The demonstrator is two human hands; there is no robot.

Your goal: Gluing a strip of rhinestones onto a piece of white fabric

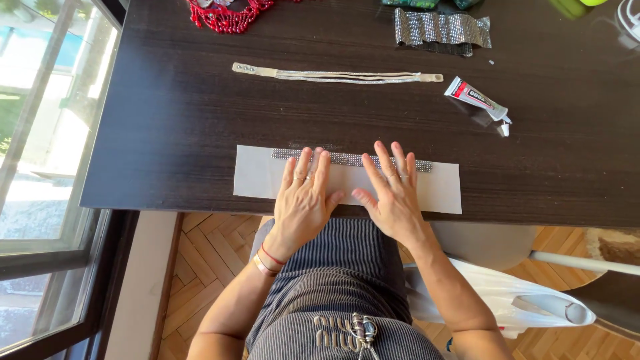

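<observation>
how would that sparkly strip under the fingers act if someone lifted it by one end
The sparkly strip would probably droop, since it looks like thin flexible mesh lying flat on the pale band. It seems light for its length. With the left hand and right hand pressing it, it may shift easily.

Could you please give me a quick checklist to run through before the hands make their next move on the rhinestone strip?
1. Left hand flat on the beige fabric strip: ok.
2. Right hand flat beside it, fingers reaching the rhinestone strip: ok.
3. Rhinestone strip lying straight along the fabric's far edge: ok.
4. Strip bonded to the fabric: cannot tell.
5. Glue tube within reach to the right on the dark table: ok; its cap looks off, so not ok if it should be shut.
6. Beaded band lying apart from the work: ok.
</observation>
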